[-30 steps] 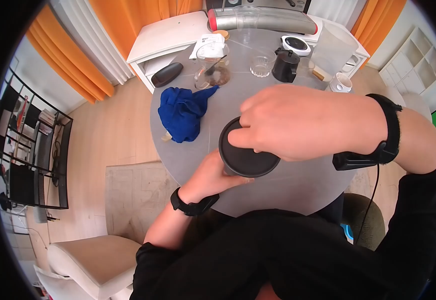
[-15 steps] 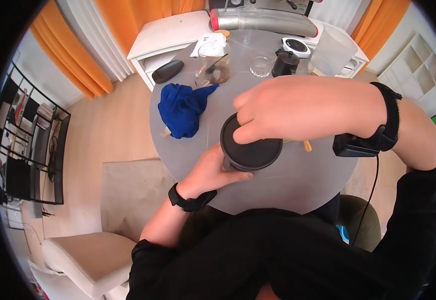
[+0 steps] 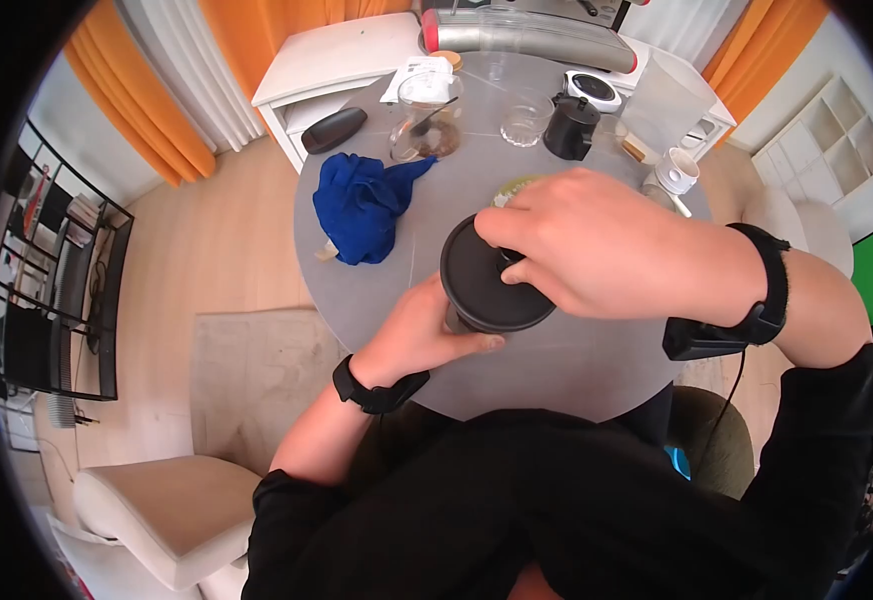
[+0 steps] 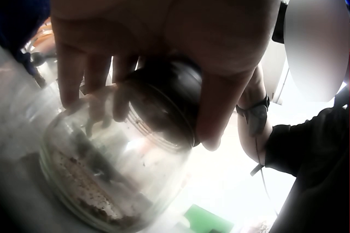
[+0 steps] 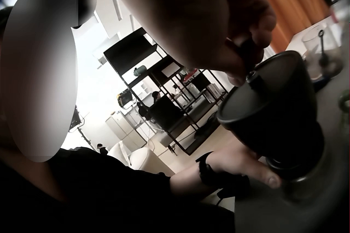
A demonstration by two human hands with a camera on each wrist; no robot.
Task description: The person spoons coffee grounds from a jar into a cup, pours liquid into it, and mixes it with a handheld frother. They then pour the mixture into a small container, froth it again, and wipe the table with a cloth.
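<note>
A manual coffee grinder has a wide black top [image 3: 487,290] with a short shaft [image 5: 254,83] at its centre. Its lower part is a glass jar [image 4: 109,162] with some brown grounds at the bottom. My left hand [image 3: 412,335] grips it around the neck, thumb on the near side and fingers on the far side. Over the black top, my right hand [image 3: 607,245] has curled fingers and pinches a small dark piece [image 5: 250,51] right at the shaft. Most of that piece is hidden by the fingers.
A blue cloth [image 3: 362,210] lies left on the grey table [image 3: 597,370]. Behind stand a glass jug with a spoon [image 3: 432,135], a glass [image 3: 525,120], a black pitcher [image 3: 570,130] and a white cup [image 3: 679,170]. Partly behind the right hand sits a yellow-green dish [image 3: 509,190].
My right hand has shifted from the back edge of the grinder's top to its centre, the fingers now pinching near the shaft. The left hand keeps its grip. The head view has moved slightly.
</note>
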